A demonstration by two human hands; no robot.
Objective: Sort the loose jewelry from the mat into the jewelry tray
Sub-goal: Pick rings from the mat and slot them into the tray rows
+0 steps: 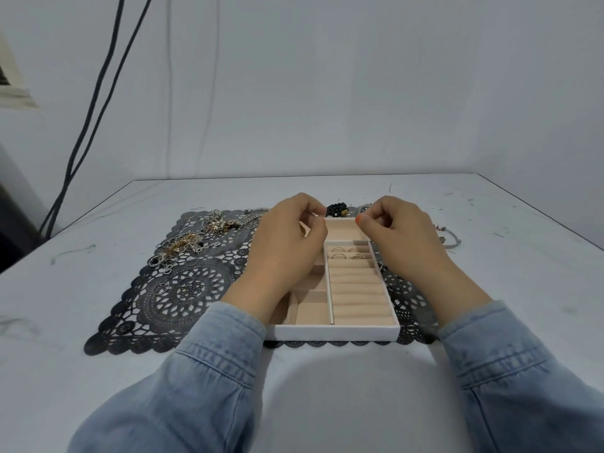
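A white jewelry tray [333, 333] with beige lining sits on a black lace mat [157, 308]. Several rings [346, 253] sit in the far rows of its ring rolls. Loose chains and rings [189, 243] are heaped on the mat's left part. My left hand [287, 240] and my right hand [398, 233] hover close together over the tray's far end. Each has thumb and fingertips pinched, apparently on one fine jewelry piece too thin to make out. My left hand hides the tray's left compartments.
A black bead bracelet [336, 210] lies just beyond the tray. Silver bangles [452, 238] rest on the white table to the right of the mat. Two dark cables [94, 103] hang down the wall at the left.
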